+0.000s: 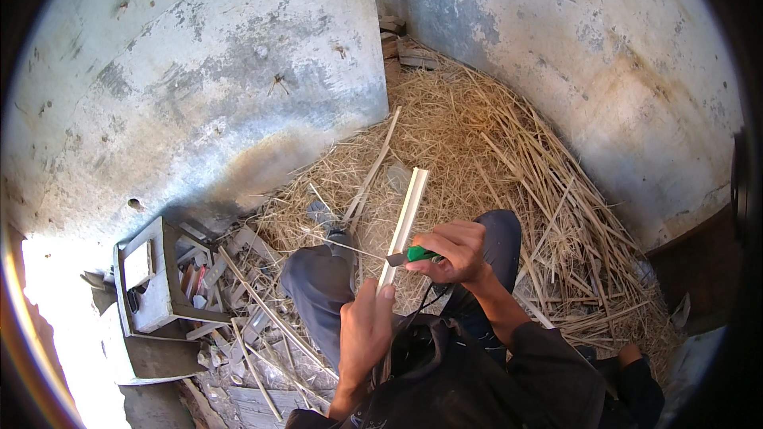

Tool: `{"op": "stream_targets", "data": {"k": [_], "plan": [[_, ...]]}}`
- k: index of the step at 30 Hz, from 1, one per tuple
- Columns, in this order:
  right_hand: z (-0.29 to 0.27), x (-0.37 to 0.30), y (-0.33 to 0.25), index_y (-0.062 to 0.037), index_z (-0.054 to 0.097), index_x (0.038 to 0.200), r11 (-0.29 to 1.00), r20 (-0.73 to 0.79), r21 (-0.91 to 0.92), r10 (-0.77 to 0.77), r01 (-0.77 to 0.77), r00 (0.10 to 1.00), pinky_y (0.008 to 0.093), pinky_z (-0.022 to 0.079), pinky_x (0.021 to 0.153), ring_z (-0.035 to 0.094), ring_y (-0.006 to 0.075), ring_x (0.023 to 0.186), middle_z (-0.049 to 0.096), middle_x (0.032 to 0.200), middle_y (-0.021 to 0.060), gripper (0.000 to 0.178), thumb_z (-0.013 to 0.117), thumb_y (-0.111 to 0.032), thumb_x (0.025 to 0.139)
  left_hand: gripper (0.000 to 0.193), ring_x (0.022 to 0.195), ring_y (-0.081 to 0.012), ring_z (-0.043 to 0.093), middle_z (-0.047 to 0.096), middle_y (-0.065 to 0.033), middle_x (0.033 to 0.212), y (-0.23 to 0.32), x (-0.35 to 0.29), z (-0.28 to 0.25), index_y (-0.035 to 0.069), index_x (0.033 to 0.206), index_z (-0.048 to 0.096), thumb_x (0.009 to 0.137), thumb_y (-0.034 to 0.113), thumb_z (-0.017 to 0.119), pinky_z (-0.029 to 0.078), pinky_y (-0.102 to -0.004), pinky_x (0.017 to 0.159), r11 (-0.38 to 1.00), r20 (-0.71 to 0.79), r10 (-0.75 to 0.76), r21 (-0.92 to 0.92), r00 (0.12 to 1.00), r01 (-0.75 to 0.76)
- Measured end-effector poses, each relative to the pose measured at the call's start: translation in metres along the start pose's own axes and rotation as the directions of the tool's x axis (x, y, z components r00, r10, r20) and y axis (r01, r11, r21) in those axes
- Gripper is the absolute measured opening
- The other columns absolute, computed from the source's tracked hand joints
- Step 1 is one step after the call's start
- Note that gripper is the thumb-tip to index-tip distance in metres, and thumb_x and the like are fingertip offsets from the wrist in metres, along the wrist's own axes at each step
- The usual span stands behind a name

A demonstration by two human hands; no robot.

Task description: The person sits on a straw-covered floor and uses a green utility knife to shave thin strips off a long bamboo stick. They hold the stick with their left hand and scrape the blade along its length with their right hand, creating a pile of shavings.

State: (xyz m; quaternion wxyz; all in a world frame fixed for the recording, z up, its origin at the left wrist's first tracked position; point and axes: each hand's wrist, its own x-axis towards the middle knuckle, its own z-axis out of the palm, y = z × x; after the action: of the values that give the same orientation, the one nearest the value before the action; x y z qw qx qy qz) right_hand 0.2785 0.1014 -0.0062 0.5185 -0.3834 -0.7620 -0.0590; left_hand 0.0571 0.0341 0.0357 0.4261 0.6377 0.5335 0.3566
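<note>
My left hand (367,327) is closed around the lower end of a long pale strip (408,210) of wood or bamboo, which tilts up and away from me. A lengthwise groove or ridge runs along it. In my right hand (455,252) is a green-handled knife (418,253), fingers wrapped round the handle. Its short dark blade meets the strip, a little above my left thumb. A thin sliver (358,249) extends leftward from near the blade; whether it is still joined to the strip cannot be made out.
Straw (469,143) and long dry stalks (588,278) cover the floor ahead and right. Two worn walls (199,56) meet beyond. At left, a wooden stool (171,318) lies on its side among scraps. My bent legs (314,286) flank the strip. Loose strips (373,167) lie ahead.
</note>
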Motion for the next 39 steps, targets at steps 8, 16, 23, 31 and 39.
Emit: {"op": "stream_targets", "data": {"k": [8,16,23,31,39], "plan": [[-0.002,-0.004,0.001,-0.0104,0.077,0.086,0.999,0.008,-0.046,-0.010,0.010,1.000,0.0330,0.042,0.049,0.059,0.0190,0.049,0.065,0.063,0.0002,0.043,0.086,-0.052,0.089,0.024,0.067,-0.0484,0.066,0.059,-0.0253,0.068,0.002,-0.005,-0.003,-0.002,0.095,0.055,0.110,0.015,0.059,0.048,-0.0453,0.058,1.000,0.004,-0.013,0.019,1.000,0.013],[-0.003,-0.002,0.007,-0.0095,0.078,0.085,0.998,-0.038,-0.059,0.018,-0.020,0.999,0.0338,0.041,0.048,0.058,0.0203,0.048,0.066,0.063,0.0018,0.042,0.085,-0.050,0.090,0.022,0.066,-0.0476,0.068,0.061,-0.0261,0.068,-0.004,-0.009,-0.005,-0.002,0.097,0.057,0.110,0.016,0.060,0.049,-0.0447,0.059,0.999,0.026,-0.050,0.011,0.998,0.050],[-0.002,0.003,0.012,-0.0079,0.077,0.084,0.999,-0.053,-0.004,0.050,-0.050,0.997,0.0346,0.042,0.048,0.058,0.0234,0.048,0.065,0.063,0.0036,0.042,0.083,-0.049,0.093,0.020,0.073,-0.0499,0.070,0.063,-0.0286,0.072,-0.006,-0.015,-0.009,-0.002,0.100,0.059,0.109,0.016,0.060,0.049,-0.0468,0.060,0.997,0.023,-0.076,0.021,0.997,0.076],[-0.040,0.009,0.103,0.0000,0.076,0.099,0.808,-0.331,-0.023,0.549,-0.589,0.767,0.0344,0.041,0.056,0.053,0.0129,0.061,0.060,0.069,0.0017,0.053,0.063,-0.051,0.110,0.022,0.060,-0.0286,0.059,0.061,-0.0221,0.070,-0.031,-0.047,-0.015,-0.001,0.099,0.063,0.110,0.018,0.061,0.050,-0.0423,0.062,0.990,0.134,-0.127,0.072,0.983,0.118],[-0.001,-0.003,0.020,-0.0024,0.075,0.098,0.892,0.048,0.254,0.375,-0.374,0.926,0.0355,0.052,0.054,0.068,0.0162,0.063,0.069,0.074,0.0090,0.039,0.078,-0.041,0.101,0.044,0.056,-0.0052,0.039,0.043,0.0058,0.069,-0.047,-0.014,-0.025,0.009,0.089,0.052,0.117,0.043,0.053,0.033,-0.0250,0.050,0.899,0.219,-0.220,-0.332,0.951,0.285]]}}
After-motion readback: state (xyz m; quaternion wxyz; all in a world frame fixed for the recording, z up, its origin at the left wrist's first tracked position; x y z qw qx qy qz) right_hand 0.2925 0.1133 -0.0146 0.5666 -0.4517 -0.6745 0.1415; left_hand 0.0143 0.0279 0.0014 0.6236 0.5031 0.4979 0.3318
